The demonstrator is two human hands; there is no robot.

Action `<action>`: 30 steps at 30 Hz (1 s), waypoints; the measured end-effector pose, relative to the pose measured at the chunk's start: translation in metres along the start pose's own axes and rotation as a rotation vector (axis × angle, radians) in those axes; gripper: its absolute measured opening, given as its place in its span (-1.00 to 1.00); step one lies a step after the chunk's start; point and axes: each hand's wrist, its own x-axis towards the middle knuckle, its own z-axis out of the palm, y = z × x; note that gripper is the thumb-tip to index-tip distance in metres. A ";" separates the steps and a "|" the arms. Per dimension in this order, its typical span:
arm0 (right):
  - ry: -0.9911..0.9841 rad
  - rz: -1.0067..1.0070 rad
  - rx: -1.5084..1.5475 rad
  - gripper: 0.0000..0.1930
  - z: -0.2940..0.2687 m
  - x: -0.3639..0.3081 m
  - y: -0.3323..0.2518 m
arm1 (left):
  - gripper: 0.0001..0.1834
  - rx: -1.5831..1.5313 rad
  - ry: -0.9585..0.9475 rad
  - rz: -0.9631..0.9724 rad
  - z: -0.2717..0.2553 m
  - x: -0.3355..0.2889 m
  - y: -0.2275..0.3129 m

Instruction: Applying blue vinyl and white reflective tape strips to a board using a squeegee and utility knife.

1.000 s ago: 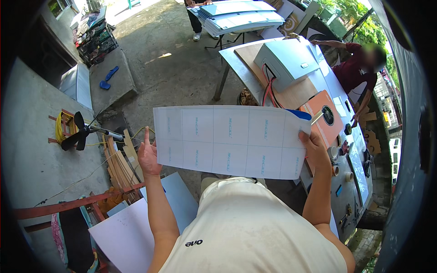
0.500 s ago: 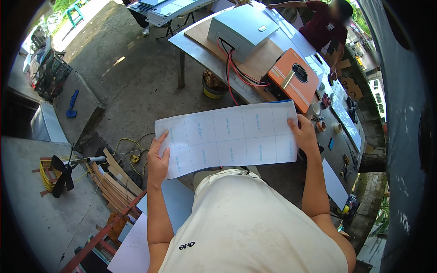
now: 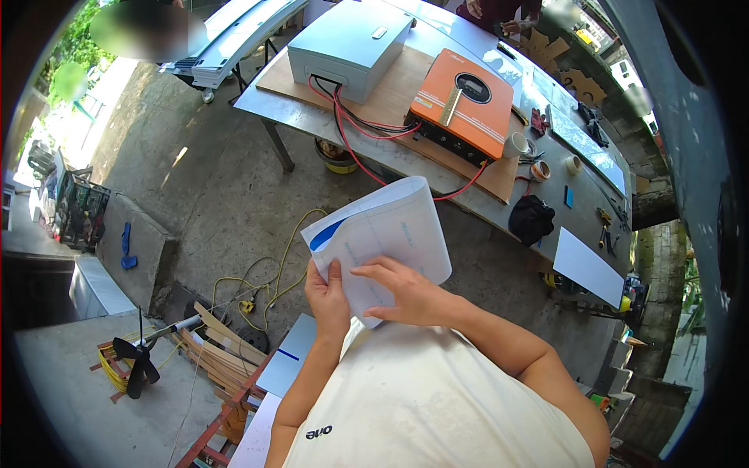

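A white sheet with a printed grid on its back [image 3: 406, 242] is bent over on itself in front of my body. Blue shows inside the fold at its left end. My left hand [image 3: 328, 295] grips the sheet's lower left edge, thumb on top. Across the lower part of the sheet lies my right hand [image 3: 406, 292], its fingers apart and pointing left. Whether those fingertips press on the sheet or hover just over it is hard to tell.
Ahead, a table [image 3: 257, 105] bears a grey metal box [image 3: 351, 51] and an orange inverter-like unit [image 3: 468, 105] joined by red and black cables. Tools and cups lie at its right. A yellow cord [image 3: 273, 273], wood strips [image 3: 211, 355] and a black fan [image 3: 136, 363] are at left. Another person [image 3: 499, 15] stands beyond.
The sheet, earlier held out flat between both hands, is now doubled over. My right hand has let go of its right end and moved left onto it. My view has shifted right.
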 end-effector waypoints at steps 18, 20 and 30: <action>0.409 0.644 0.733 -0.51 -0.102 -0.146 0.134 | -0.52 0.772 -0.231 0.462 0.114 -0.022 -0.026; 0.543 0.443 -0.117 -0.41 -0.107 -0.145 0.105 | -0.47 0.772 -0.274 0.423 0.142 -0.036 -0.033; 0.120 0.005 -0.044 -0.04 -0.107 -0.179 0.093 | -0.33 0.350 -0.298 0.065 0.198 -0.049 -0.055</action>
